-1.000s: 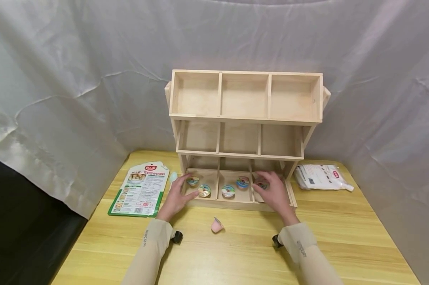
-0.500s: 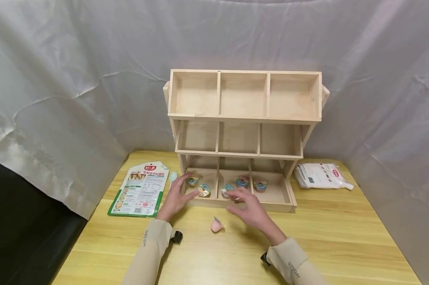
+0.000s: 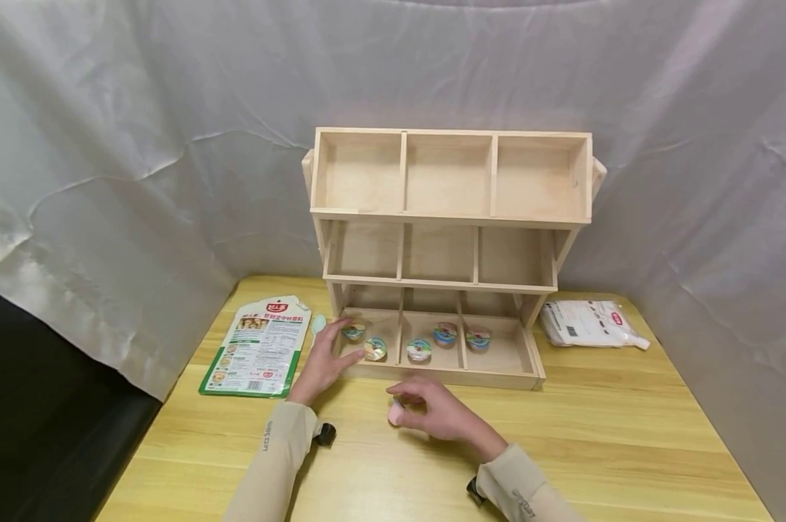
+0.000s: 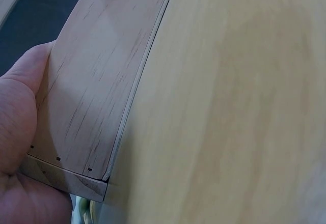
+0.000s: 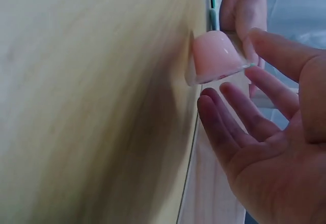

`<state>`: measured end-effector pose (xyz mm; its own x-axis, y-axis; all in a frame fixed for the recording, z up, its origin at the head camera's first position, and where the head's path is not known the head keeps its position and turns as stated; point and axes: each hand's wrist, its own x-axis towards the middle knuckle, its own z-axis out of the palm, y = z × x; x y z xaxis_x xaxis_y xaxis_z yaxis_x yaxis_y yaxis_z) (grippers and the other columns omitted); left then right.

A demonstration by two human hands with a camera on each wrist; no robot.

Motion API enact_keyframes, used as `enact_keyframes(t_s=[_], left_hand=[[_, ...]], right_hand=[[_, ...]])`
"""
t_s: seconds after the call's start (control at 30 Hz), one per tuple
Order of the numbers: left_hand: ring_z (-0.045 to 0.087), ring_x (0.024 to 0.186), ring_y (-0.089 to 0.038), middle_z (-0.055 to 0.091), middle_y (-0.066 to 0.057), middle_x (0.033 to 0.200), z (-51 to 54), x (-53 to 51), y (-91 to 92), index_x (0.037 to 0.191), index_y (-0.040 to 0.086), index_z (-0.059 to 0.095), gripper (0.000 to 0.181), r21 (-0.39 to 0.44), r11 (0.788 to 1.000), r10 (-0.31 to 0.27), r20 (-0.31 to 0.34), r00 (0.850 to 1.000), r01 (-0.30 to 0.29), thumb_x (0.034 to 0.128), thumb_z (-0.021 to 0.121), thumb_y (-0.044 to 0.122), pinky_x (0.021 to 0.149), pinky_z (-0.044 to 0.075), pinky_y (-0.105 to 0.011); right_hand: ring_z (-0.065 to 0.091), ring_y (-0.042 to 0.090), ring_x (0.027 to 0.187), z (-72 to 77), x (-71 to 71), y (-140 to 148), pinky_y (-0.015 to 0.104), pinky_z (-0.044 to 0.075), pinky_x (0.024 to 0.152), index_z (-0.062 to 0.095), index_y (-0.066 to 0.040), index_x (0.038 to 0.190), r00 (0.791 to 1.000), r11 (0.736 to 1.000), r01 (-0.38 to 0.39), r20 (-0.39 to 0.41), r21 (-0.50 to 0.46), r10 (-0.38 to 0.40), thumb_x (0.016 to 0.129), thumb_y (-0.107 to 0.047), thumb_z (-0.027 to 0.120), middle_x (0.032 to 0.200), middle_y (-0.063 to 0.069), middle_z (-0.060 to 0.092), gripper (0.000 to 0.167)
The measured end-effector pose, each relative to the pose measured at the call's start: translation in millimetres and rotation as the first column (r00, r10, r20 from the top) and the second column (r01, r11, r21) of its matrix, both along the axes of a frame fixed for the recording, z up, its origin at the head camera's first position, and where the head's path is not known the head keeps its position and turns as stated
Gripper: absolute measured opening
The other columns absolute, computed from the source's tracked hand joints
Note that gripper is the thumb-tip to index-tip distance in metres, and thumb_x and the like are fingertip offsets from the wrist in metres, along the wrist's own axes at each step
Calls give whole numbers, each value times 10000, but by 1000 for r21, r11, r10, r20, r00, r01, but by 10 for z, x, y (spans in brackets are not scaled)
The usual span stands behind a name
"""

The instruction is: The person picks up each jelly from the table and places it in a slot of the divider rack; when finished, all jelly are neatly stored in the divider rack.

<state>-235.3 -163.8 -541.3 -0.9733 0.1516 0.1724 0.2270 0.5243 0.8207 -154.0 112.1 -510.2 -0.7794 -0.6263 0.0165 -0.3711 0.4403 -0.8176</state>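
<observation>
A small pink jelly cup (image 3: 394, 414) lies on its side on the table. My right hand (image 3: 437, 411) is beside it, thumb and fingers spread around the cup. In the right wrist view, a gap shows between most fingers and the jelly cup (image 5: 214, 56); the fingers are loosely bent. My left hand (image 3: 320, 368) holds the front left corner of the wooden rack's bottom tray (image 3: 432, 375), thumb over its front edge. In the bottom compartments lie several jelly cups: two at left, two in the middle (image 3: 418, 351), one at right (image 3: 478, 338).
The three-tier wooden rack (image 3: 450, 216) stands at the table's back. Left of it lie a white-and-green printed packet (image 3: 257, 348) and a pale green spoon (image 3: 318, 324). A white plastic packet (image 3: 589, 324) lies to the right. Grey cloth surrounds the table.
My right hand has let go of a jelly cup in the bottom right compartment and moved left and toward me, to the pink cup. My left hand has stayed at the rack corner.
</observation>
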Motion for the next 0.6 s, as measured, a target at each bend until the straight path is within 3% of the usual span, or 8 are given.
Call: enact_keyframes(t_s=[0.23, 0.6], left_hand=[[321, 1512, -394, 390, -135, 1625, 8, 0, 6, 1558, 155, 442, 788, -8, 1000, 0, 6, 1000, 0, 888, 823, 323, 1244, 271, -612], [319, 1515, -400, 388, -137, 1628, 11, 7, 7, 1560, 151, 440, 796, -10, 1000, 6, 17, 1000, -5, 882, 828, 308, 1245, 263, -616]], right_hand=[[659, 187, 1121, -66, -34, -21, 364, 585, 994, 643, -54, 1371, 999, 999, -20, -32, 36, 21, 951, -176, 763, 1254, 72, 664, 454], [669, 164, 1048, -130, -89, -31, 316, 604, 915, 680, -35, 1300, 999, 1000, -18, -46, 24, 19, 948, -158, 768, 1146, 18, 668, 383]])
